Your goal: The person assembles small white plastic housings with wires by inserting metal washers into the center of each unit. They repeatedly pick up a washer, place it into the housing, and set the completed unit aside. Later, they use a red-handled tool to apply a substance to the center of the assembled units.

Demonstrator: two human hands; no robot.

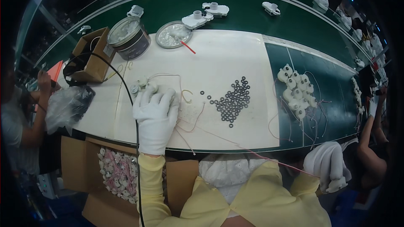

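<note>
My left hand (pixel 155 120), in a white glove, rests on the white tabletop with its fingers bent over small round white wired parts (pixel 150 86). It seems closed on one of them; the fingertips partly hide it. Thin pink wires trail from beneath that hand. One long pink wire (pixel 256 153) runs over the table's front edge to my right hand (pixel 326 164). That hand, gloved too, is held off the table at the lower right with its fingers curled. At its fingertips shows a small white part (pixel 338 184), whose exact shape is unclear.
Dark grey rings (pixel 232 102) lie clustered mid-table. White wired parts (pixel 296 90) are grouped on the green mat. Behind stand a tin (pixel 134 44), a lid of white grease (pixel 162 42) and a cardboard box (pixel 104 61). A black cable (pixel 137 155) hangs across my left arm. People work at both sides.
</note>
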